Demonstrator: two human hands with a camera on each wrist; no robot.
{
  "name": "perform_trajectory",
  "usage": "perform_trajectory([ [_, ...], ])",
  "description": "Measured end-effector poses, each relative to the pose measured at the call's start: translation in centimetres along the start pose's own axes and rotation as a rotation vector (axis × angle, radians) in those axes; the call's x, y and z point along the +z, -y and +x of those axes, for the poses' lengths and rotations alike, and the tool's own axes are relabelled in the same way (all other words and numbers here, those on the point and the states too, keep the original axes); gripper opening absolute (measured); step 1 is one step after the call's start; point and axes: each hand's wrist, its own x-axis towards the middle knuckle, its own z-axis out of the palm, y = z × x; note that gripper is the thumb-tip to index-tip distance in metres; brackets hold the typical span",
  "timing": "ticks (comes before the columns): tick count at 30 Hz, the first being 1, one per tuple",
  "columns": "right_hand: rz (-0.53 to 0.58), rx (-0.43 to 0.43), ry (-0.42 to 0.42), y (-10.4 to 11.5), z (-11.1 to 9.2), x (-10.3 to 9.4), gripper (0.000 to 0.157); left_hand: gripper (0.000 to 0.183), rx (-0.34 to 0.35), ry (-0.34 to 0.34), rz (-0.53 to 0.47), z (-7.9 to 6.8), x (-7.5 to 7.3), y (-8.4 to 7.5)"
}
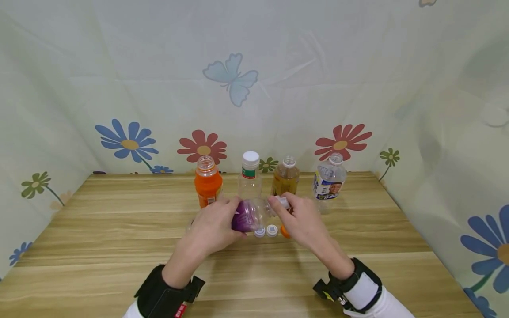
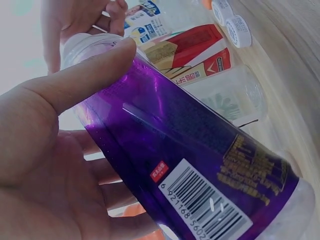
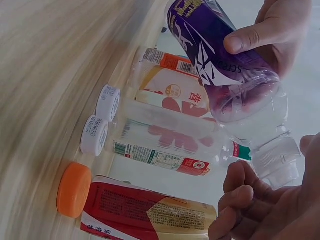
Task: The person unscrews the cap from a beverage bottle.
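My left hand (image 1: 214,223) grips a clear plastic bottle with a purple label (image 1: 247,215), its fingers and thumb wrapped round the label. The bottle is tilted, its neck toward the right, above the table. At the neck, my right hand (image 1: 305,221) pinches the translucent cap (image 3: 276,159) between thumb and fingers. The cap still sits at the mouth; whether it is loose cannot be told. On the table below lie two white caps (image 1: 272,230) and an orange cap (image 3: 74,190), partly covered by the right hand in the head view.
Behind the hands several bottles stand in a row: an uncapped orange bottle (image 1: 208,182), a clear one with a white cap (image 1: 250,160), an amber-filled one (image 1: 285,180) and an uncapped clear one with a blue-and-white label (image 1: 329,184). A flowered curtain (image 1: 278,106) hangs behind the wooden table (image 1: 119,247).
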Motion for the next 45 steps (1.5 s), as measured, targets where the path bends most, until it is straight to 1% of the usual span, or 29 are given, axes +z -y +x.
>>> perform_trajectory([
  [5, -0.086, 0.038, 0.011, 0.1, -0.1, -0.1, 0.056, 0.073, 0.008, -0.006, 0.015, 0.0, 0.1, -0.1],
  [7, -0.094, 0.049, 0.016, 0.1, -0.1, -0.2, 0.059, 0.073, 0.009, -0.005, 0.020, 0.1, 0.1, -0.1],
  [11, -0.086, 0.040, 0.012, 0.0, 0.0, -0.1, 0.060, 0.073, 0.011, -0.005, 0.010, 0.1, 0.2, -0.1],
  [16, -0.046, 0.017, 0.002, -0.1, 0.1, -0.1, 0.058, 0.074, 0.022, -0.001, -0.038, 0.3, 0.4, 0.0],
  [19, -0.024, 0.011, 0.003, 0.0, 0.1, -0.1, 0.055, 0.071, 0.033, 0.001, -0.074, 0.5, 0.5, 0.2],
  [26, -0.006, 0.025, 0.013, 0.4, 0.0, 0.1, 0.047, 0.070, 0.041, 0.009, -0.121, 0.8, 0.5, 0.5],
  [35, 0.013, 0.016, 0.009, 0.0, -0.1, 0.5, 0.040, 0.070, 0.045, -0.008, -0.138, 1.0, 0.6, 0.6],
  [40, 0.024, 0.021, 0.014, 0.0, -0.1, 0.6, 0.038, 0.071, 0.048, -0.026, -0.122, 1.1, 0.7, 0.6],
  [45, 0.032, 0.008, 0.017, 0.0, -0.1, 0.7, 0.035, 0.070, 0.055, -0.041, -0.100, 1.2, 0.7, 0.6],
])
